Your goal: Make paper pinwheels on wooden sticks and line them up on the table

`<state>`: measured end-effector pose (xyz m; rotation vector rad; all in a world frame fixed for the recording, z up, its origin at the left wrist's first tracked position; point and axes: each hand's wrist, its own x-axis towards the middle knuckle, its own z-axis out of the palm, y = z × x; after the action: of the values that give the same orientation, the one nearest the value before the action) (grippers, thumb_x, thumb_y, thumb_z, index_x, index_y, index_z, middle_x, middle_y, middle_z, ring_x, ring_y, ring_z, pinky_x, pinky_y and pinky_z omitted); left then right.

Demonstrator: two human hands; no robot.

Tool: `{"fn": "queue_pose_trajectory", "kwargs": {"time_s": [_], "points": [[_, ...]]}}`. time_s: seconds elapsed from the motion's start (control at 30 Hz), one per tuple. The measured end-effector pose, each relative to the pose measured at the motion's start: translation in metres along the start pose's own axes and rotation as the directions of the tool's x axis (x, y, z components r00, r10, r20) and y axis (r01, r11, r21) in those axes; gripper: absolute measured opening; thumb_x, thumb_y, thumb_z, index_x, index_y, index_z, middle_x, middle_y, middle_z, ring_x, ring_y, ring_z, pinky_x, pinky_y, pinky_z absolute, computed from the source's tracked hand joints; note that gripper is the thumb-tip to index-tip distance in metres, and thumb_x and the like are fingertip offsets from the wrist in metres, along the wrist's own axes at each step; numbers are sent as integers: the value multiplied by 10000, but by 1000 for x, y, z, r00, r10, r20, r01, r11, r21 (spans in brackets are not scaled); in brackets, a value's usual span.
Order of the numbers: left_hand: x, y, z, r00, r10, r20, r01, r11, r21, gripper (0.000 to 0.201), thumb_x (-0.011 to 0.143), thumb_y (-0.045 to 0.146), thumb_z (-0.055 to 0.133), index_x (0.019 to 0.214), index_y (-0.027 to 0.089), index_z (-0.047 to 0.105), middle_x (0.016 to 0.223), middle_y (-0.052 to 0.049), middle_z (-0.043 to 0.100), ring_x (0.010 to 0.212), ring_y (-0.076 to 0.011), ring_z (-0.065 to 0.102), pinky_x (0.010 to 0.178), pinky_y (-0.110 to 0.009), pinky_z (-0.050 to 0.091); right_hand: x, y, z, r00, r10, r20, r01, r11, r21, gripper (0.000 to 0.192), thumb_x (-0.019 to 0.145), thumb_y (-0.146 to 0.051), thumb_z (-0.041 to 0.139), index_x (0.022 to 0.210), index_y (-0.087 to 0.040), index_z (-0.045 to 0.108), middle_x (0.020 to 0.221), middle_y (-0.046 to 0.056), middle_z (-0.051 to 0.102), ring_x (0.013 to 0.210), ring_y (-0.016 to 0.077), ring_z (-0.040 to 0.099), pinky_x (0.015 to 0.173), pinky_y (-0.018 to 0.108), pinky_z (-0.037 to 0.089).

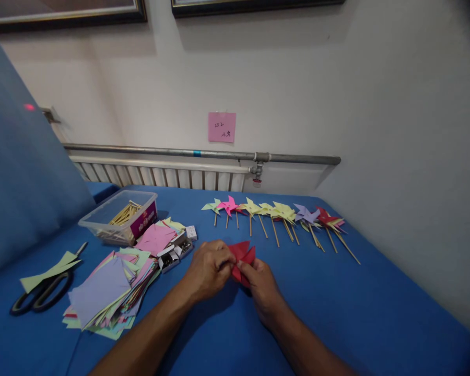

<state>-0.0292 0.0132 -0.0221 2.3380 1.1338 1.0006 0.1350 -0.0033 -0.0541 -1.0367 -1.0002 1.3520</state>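
Head view: left hand [209, 266] and right hand [260, 282] both pinch a folded red paper piece [243, 258] just above the blue table top [337, 303], fingers closed on its flaps. Folding it well probably means keeping the centre pinned while each corner is drawn in evenly. Handwriting on the pink sticky note [221, 127] on the wall is too small to read, as is the print on the clear plastic box of wooden sticks [119, 216].

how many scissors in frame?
1: the scissors lie at the table's left edge, left of the paper stack, partly under a green paper strip. More could hide under the stack.
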Motion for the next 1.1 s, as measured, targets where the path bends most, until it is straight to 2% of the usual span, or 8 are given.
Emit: {"fn": "queue_pose_trajectory", "kwargs": {"time_s": [0.17, 0.37, 0.57, 0.73, 0.83, 0.9, 0.97, 1.1], "points": [[0, 2, -2, 1000, 10, 8, -10, 999, 53, 189, 898, 103, 599, 841, 220, 735, 903, -30, 740, 872, -187, 662, 845, -347, 401, 0, 0, -1, 999, 41, 2, -41, 998, 42, 287, 715, -464, 861, 778, -208, 748, 755, 33, 762, 646, 184, 592, 619, 273, 438], [-2, 3, -3, 998, 66, -1, -65, 984, 165, 196, 892, 86, 586, 832, 216, 722, 899, -40, 723, 863, -193, 642, 829, -353, 387, -2, -1, -3, 998, 3, 59, -5, 999, 33, 444, 791, -606, 833, 930, -186, 792, 860, 62, 798, 759, 228, 682, 755, 318, 514], [-3, 2, 0, 995, 94, -18, -89, 976, 199, 192, 910, 108, 578, 857, 212, 730, 916, -57, 737, 866, -198, 645, 815, -359, 377, 0, 2, -5, 999, 17, 43, -19, 998, 58, 366, 761, -483, 866, 939, -170, 798, 805, 38, 781, 687, 190, 640, 696, 287, 484], [-1, 5, -4, 998, 33, -56, -30, 998, 47, 185, 873, 128, 583, 828, 219, 737, 885, -54, 739, 856, -200, 647, 819, -342, 412, 3, 3, -6, 999, 39, -15, -39, 998, 49, 330, 715, -416, 873, 919, -166, 803, 814, 53, 798, 677, 191, 647, 650, 278, 470], [4, 4, -8, 968, -159, -193, 130, 979, -157, 159, 862, 191, 584, 789, 218, 723, 827, -34, 726, 819, -198, 644, 780, -317, 432, 4, 3, -8, 999, 24, -49, -22, 999, 39, 327, 704, -416, 874, 912, -174, 803, 838, 61, 811, 688, 213, 667, 645, 294, 491], [8, 0, -10, 902, -368, -227, 284, 900, -330, 132, 831, 258, 613, 750, 213, 708, 728, -13, 684, 730, -186, 608, 710, -297, 416, 4, 4, -8, 998, 8, -69, -6, 1000, 19, 311, 718, -425, 865, 905, -184, 803, 830, 61, 810, 679, 223, 667, 618, 300, 489], [11, -4, -9, 834, -536, -133, 400, 753, -522, 146, 773, 334, 664, 720, 202, 697, 661, -3, 645, 644, -169, 559, 650, -284, 396, 5, 4, -8, 997, -8, -78, 8, 1000, 0, 294, 730, -423, 855, 902, -191, 805, 816, 59, 805, 679, 230, 665, 610, 305, 491], [12, -4, -4, 809, -566, 160, 482, 481, -732, 309, 677, 461, 791, 695, 174, 681, 635, -7, 628, 575, -132, 512, 603, -264, 372, 6, 2, -7, 998, -19, -59, 18, 1000, -24, 299, 707, -403, 849, 913, -189, 809, 830, 57, 808, 707, 233, 669, 669, 322, 516]]}}
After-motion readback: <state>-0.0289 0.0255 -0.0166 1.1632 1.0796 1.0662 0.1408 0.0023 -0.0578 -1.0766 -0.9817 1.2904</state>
